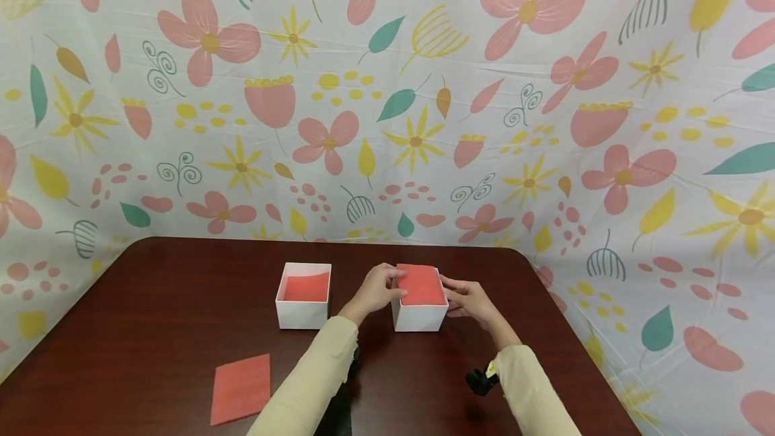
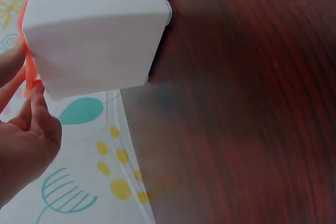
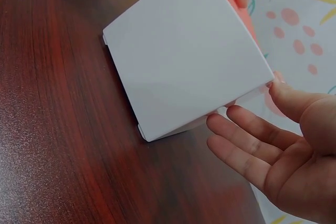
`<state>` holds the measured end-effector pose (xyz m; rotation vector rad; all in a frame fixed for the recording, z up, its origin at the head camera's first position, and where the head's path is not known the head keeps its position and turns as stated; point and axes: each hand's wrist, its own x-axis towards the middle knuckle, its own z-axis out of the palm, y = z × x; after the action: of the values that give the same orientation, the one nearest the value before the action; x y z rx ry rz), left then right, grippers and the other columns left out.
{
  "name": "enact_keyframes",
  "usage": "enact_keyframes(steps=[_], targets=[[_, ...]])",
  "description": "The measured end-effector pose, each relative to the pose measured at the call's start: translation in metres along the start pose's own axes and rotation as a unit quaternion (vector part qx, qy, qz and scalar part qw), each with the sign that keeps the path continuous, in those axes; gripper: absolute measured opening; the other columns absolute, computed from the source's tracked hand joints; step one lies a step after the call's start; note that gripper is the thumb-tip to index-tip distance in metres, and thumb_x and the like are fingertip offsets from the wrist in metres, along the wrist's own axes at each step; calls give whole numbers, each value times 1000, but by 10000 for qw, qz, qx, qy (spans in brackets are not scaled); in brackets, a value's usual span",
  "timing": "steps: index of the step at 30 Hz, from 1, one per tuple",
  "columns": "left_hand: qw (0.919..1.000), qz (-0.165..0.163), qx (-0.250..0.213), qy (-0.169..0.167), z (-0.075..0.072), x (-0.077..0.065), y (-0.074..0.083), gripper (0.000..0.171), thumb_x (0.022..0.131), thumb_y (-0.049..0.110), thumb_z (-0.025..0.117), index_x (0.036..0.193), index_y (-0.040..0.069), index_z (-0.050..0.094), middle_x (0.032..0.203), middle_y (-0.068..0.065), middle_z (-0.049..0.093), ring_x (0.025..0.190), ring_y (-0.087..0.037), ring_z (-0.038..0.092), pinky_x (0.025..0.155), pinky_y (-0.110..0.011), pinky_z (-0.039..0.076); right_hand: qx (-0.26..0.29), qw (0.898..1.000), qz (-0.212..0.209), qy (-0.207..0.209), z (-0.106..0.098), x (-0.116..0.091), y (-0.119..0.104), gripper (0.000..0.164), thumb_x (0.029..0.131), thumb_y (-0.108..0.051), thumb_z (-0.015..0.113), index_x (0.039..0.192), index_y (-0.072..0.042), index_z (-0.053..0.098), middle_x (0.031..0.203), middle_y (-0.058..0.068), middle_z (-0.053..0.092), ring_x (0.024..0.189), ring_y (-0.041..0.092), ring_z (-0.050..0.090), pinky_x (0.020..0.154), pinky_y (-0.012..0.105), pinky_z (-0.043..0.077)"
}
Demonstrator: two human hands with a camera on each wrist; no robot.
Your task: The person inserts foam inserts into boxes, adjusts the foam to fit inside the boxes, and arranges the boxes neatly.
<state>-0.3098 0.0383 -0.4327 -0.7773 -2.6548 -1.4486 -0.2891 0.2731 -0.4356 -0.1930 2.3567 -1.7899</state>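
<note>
A white box [image 1: 419, 319] stands on the table with a red sheet [image 1: 419, 284] across its top; whether this is paper or cloth I cannot tell. My left hand [image 1: 374, 291] is at the box's left rim, its thumb and fingers pinching the sheet's edge. In the left wrist view, red shows between these fingers beside the white wall. On the other side my right hand [image 1: 473, 301] touches the box. Seen from the right wrist, its fairly straight fingers [image 3: 244, 139] rest against one wall and the thumb meets the corner.
Left of my left hand stands a second white box [image 1: 303, 315], with a red sheet [image 1: 307, 288] inside. Another red sheet [image 1: 241, 390] lies flat near the front left of the dark wooden table [image 1: 151, 328]. A flower-patterned curtain [image 1: 363, 200] hangs behind the table.
</note>
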Motion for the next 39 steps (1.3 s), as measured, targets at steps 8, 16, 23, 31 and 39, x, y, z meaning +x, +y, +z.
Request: enact_keyframes(steps=[8,16,23,31,39], targets=[[9957,346,855,-55,-1,-3,0,36,84,19,64,116,4,61,132,-12,40,115,-30,35,89,-42,35,-67,9999,-86,-33,1,-1,-1,47,90,-14,53,132,2,38,106,26,58,76,25,64,71,53,45],[9875,497,1444,-379,-1,-3,-3,42,89,25,56,127,9,52,139,-4,35,117,-26,35,90,-45,30,2,10000,-57,-24,0,0,0,48,90,-15,54,132,2,39,104,25,59,76,25,64,73,54,44],[9801,624,1806,-533,1,-5,-5,42,92,28,50,130,10,49,138,-3,37,123,-26,33,94,-46,28,-17,9999,-81,-114,0,-2,0,48,92,-14,52,133,3,36,107,27,56,78,26,64,74,55,43],[9542,796,2803,-680,3,-5,1,51,93,43,41,133,12,45,138,-3,37,130,-25,23,98,-48,22,2,10000,20,-2,1,-1,0,47,91,-15,53,133,1,38,107,26,57,77,26,64,74,55,43],[9062,1673,3787,-866,12,-8,8,63,89,58,35,136,16,40,141,0,32,132,-19,15,104,-45,12,-5,10000,-18,-58,1,-2,-1,46,92,-14,51,133,1,37,105,27,58,79,30,63,73,55,43]])
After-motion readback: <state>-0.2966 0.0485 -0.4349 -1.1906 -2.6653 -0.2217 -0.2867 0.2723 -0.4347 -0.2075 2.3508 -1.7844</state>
